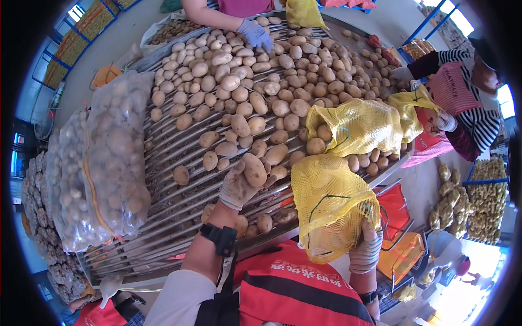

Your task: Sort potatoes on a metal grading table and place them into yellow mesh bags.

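Note:
Over the metal slatted sorting table (171, 212), my gloved left hand (237, 188) grips a large oval potato (255, 170). Loose potatoes lie on the slats just beyond it. My right hand (366, 250), in a striped knit glove, clutches a yellow mesh bag (322, 203) near its gathered edge; part of the hand is hidden by the netting. The bag hangs at the table's near edge in front of my red apron (293, 281), and some potatoes seem to show dimly through its mesh. Beside it, a second yellow mesh bag (363, 126) lies on its side with potatoes at its mouth.
Large clear plastic sacks of potatoes (118, 150) stand on the table's left end. Across the table, a co-worker's gloved hand (256, 34) rests among the potatoes. Another person (461, 89) works at the right with a yellow mesh bag. An orange crate (401, 254) stands low at right.

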Demonstrator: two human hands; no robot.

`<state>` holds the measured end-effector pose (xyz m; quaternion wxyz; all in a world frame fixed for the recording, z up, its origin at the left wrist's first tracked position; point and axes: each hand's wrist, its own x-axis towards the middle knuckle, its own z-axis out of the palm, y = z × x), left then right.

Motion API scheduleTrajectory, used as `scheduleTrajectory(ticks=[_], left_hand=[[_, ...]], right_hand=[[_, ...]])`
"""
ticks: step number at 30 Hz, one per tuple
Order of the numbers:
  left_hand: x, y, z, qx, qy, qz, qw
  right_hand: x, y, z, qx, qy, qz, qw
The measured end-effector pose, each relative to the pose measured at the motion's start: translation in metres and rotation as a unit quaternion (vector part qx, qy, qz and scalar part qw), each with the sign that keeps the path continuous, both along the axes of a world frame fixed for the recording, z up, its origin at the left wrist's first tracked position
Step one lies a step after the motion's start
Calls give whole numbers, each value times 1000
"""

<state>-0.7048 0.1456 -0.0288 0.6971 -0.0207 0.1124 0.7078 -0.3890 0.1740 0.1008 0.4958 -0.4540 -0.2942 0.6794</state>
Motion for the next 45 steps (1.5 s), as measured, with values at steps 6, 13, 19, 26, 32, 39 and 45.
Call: scheduleTrajectory(ticks=[6,13,19,26,32,39,45], left_hand=[[4,21,8,27,128,-32,991],[-34,64,2,-81,740,-14,668],[44,139,42,-120,930,-337,83],[2,132,36,-80,876,-425,215],[-17,40,55,-159,421,-169,877],[26,-15,99,1,354,-113,928],[85,-39,164,36,156,-211,964]], right_hand=[[17,-2,3,-5,5,-36,999],[37,-9,-6,-13,7,-26,1000],[23,-8,22,-6,17,74,997],[31,-4,32,-38,-3,151,988],[33,2,23,-36,46,169,984],[19,24,23,-30,101,225,969],[4,25,13,-10,119,235,965]])
